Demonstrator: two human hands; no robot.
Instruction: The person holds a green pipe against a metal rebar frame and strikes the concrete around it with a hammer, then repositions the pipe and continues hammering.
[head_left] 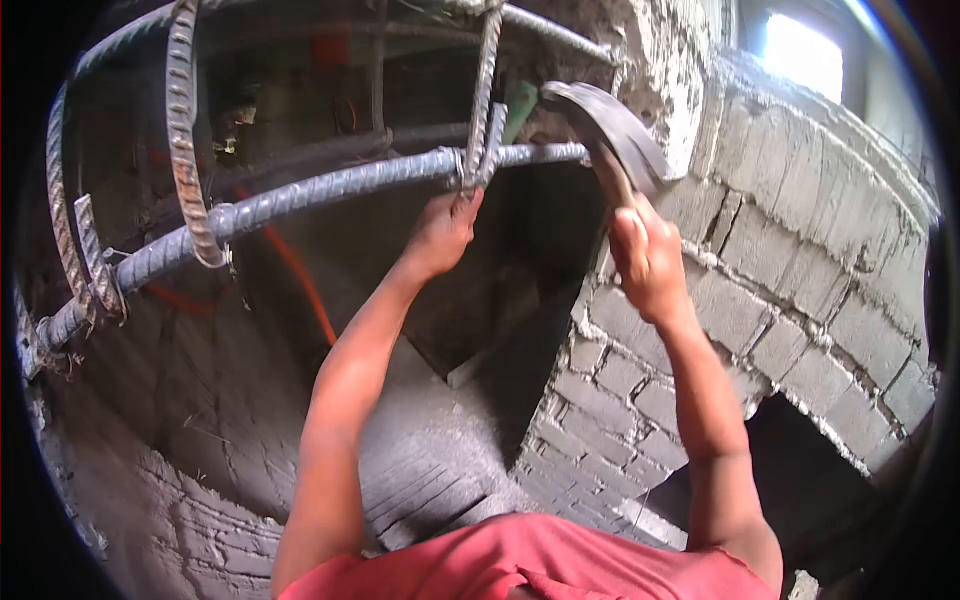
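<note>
My right hand [648, 255] is wrapped round the handle of a claw hammer [618, 135], held up beside the end of the rebar by the wall. My left hand [442, 235] is closed just below the joint where a bent stirrup [487, 90] meets the long ribbed rebar [340, 183]. Its fingertips are at the lower end of the stirrup; whether they grip the stirrup or a tie wire is too small to tell.
A block wall [780, 240] with rough mortar joints rises on the right, with a dark opening low down. More stirrups [183, 130] hang round the rebar at the left. An orange line [300, 275] runs below, over a grey surface [430, 450].
</note>
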